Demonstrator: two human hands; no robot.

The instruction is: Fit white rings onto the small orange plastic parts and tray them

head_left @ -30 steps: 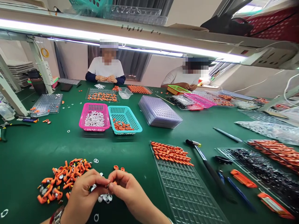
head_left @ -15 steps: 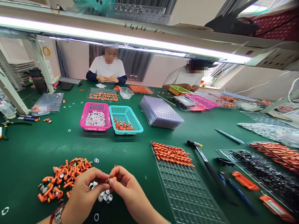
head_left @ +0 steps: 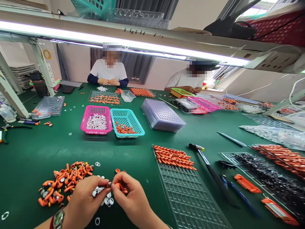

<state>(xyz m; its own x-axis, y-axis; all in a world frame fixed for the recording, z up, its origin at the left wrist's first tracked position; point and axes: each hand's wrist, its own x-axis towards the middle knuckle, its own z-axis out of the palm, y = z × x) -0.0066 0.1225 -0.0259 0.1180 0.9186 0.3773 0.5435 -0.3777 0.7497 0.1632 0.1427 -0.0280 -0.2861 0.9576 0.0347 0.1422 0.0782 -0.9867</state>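
Observation:
My left hand (head_left: 87,197) and my right hand (head_left: 133,197) meet near the bottom middle, their fingertips pinched around one small part (head_left: 109,183) with a dark, shiny end; the rest of it is hidden by the fingers. Left of my left hand lies a pile of orange earphone-like pieces (head_left: 57,184). White oval pieces (head_left: 108,200) are scattered on the green table between and below the hands. Several small orange pieces (head_left: 117,171) lie behind and under my right fingers.
A pink basket (head_left: 96,132) of white pieces and a turquoise basket (head_left: 128,135) stand ahead. Clear trays (head_left: 163,114) are stacked beside them. At right lie a part-filled tray (head_left: 188,194), a black-handled tool (head_left: 212,171) and orange cases (head_left: 247,183). Two people (head_left: 108,70) sit opposite.
The view has shifted slightly. My hands have turned a little, uncovering more small orange pieces by my right fingers; the watch face on my left wrist now shows. Both hands still pinch the small part.

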